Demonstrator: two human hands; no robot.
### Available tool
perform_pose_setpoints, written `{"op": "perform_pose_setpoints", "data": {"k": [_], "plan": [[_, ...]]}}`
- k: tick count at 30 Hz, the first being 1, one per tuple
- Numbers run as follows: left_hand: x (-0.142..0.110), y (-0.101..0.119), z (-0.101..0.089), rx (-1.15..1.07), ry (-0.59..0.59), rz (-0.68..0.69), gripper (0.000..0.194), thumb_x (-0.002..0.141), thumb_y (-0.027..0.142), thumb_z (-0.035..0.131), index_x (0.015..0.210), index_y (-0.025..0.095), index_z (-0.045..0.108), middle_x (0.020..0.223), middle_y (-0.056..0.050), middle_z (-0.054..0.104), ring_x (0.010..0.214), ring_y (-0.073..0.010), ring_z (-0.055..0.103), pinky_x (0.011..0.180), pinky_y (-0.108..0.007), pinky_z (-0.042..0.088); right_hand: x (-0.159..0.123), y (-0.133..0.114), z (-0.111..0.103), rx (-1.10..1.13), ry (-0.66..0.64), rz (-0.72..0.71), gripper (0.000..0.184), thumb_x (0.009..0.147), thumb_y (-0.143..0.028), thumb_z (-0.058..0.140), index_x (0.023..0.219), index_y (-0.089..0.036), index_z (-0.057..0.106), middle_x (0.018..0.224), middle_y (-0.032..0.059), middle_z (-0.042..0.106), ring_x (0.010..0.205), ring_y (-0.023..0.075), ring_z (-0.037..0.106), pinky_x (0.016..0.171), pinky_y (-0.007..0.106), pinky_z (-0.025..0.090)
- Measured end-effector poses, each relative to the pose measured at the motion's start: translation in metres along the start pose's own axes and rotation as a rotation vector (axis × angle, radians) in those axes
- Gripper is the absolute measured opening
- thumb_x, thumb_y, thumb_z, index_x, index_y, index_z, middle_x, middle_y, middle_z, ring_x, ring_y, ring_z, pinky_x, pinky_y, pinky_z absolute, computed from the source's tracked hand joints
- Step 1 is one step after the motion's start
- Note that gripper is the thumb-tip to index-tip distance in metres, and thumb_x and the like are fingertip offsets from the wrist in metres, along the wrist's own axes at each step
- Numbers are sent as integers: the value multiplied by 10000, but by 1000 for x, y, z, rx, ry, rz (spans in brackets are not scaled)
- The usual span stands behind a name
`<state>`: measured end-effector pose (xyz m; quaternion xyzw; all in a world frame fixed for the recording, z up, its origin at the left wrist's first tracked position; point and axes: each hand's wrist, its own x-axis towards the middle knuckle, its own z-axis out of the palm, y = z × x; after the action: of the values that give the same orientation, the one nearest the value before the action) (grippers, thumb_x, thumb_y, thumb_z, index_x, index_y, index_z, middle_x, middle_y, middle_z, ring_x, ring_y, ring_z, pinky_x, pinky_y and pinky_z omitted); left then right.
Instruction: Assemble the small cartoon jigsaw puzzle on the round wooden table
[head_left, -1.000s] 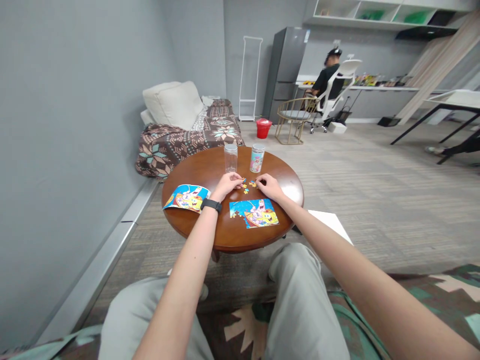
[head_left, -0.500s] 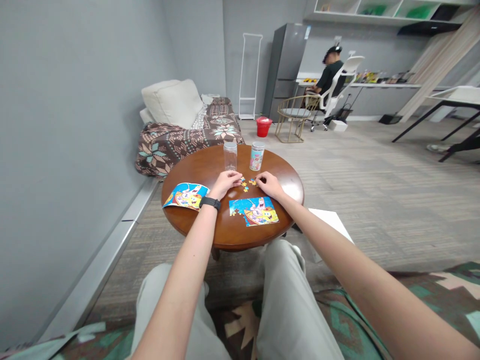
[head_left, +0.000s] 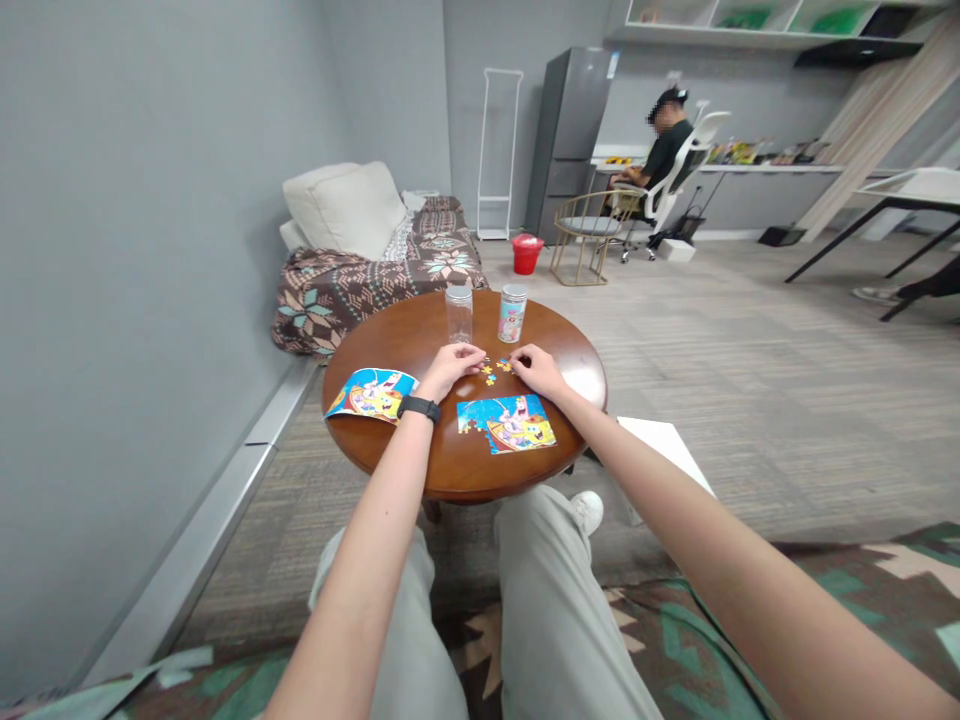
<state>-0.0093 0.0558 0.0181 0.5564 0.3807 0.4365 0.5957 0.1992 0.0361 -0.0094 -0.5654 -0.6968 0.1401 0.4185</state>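
On the round brown table [head_left: 390, 335], my left hand [head_left: 456, 366], with a black band at the wrist, has its fingers pinched on a small puzzle piece [head_left: 485, 360]. My right hand [head_left: 537, 370] is curled, its fingertips closed at the edge of several loose yellow and blue pieces [head_left: 489, 372]; what they hold, if anything, is too small to make out. Nearer me lies a partly joined cartoon jigsaw puzzle [head_left: 517, 424] with a gap at its lower left. Left of my wrist rests a curled printed picture [head_left: 369, 393] of the same scene.
A clear lidded jar [head_left: 459, 318] and a printed can [head_left: 512, 316] stand behind my hands. Beyond the table are a covered sofa [head_left: 420, 245], a red bin [head_left: 526, 255] and a gold wire chair [head_left: 589, 228]. A person [head_left: 667, 150] sits at the far counter.
Both hands stay in nearly the same place. At my left fingertips, the piece shows less blue than before. My legs have shifted, and a white shoe now shows beside the right knee.
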Motion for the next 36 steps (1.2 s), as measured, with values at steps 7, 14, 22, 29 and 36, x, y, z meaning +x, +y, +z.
{"op": "perform_pose_setpoints", "data": {"k": [7,14,22,29,36], "plan": [[-2,3,1,-5,10,-22,255,687,271,828,755,121,634,708,-18,649,634,-94,617,651,-230,500,0,1,0,-4,9,-10,94,778,-172,565,745,-212,643,869,26,688,873,188,641,862,337,494],[-2,4,1,-81,9,-55,231,742,242,792,758,123,594,731,-12,632,654,-102,646,690,-251,529,0,1,0,-11,13,-10,84,779,-178,573,748,-209,645,869,30,691,878,193,642,871,342,491],[-2,2,1,-63,11,-20,176,695,198,804,719,100,660,723,-32,658,676,-93,611,773,-270,522,-1,0,-1,-15,7,-13,77,789,-193,575,767,-206,648,889,39,695,893,198,647,882,350,493],[-4,4,2,-54,23,-20,213,703,187,816,763,120,623,727,-17,658,639,-93,622,757,-288,542,0,1,0,-18,10,-30,91,791,-191,571,742,-214,644,876,31,698,885,191,646,883,346,495],[-5,5,2,-105,-16,-58,240,749,190,791,772,129,560,723,-6,637,676,-114,669,751,-291,556,0,1,0,-29,2,-18,87,793,-198,573,753,-213,649,888,33,702,898,196,648,888,350,491]]}}
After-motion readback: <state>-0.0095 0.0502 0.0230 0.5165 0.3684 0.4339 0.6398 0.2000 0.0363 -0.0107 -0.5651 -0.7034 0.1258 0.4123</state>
